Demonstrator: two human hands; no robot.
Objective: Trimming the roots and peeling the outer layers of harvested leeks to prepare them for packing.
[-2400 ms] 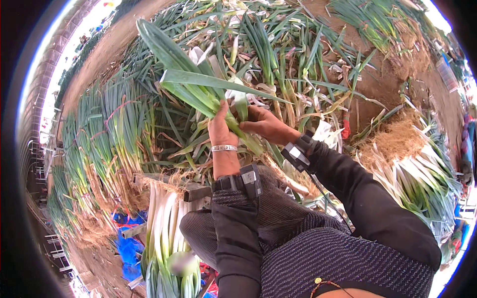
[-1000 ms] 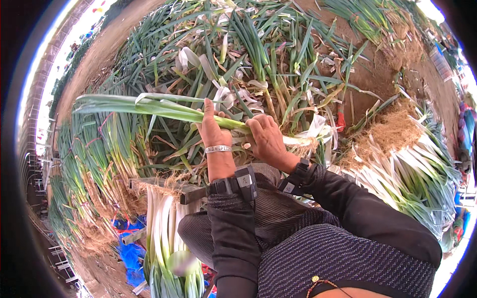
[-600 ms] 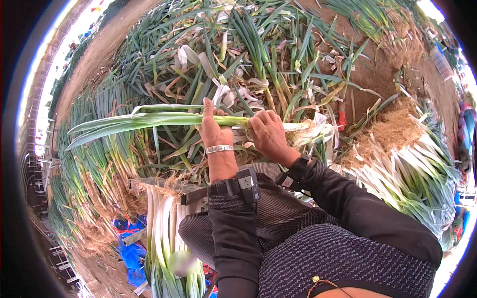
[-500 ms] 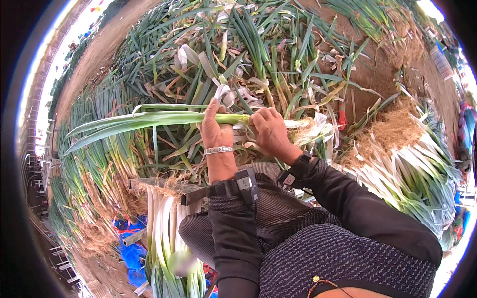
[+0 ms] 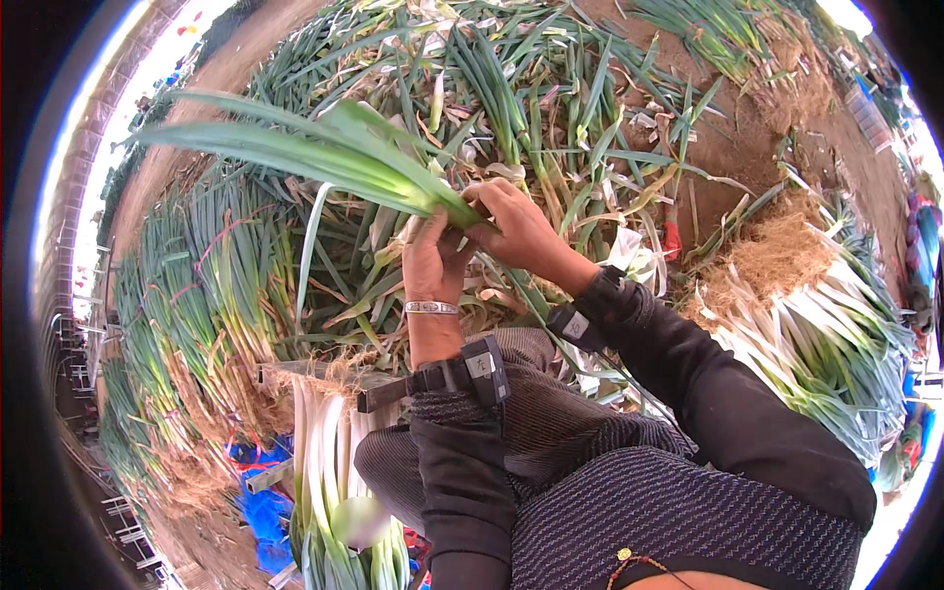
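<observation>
Bright, diffuse daylight covers the pile (image 5: pixel 500 93), leaving soft shadows among its leaves. White glare burns out the left and right margins, fringed blue-violet before black corners. The framework (image 5: pixel 74 211) bends along the left rim. The held leek (image 5: pixel 379 175) softens toward its tips; a round blur (image 5: pixel 360 522) masks part of the bundle (image 5: pixel 320 457).

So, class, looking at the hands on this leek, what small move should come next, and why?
Probably a gentle outward tug by the right hand, with the left hand steadying the leek: both grip it close together where the green leaves fan out, and the right seems to be pinching there. Loose leaves lie heaped beyond.
</observation>
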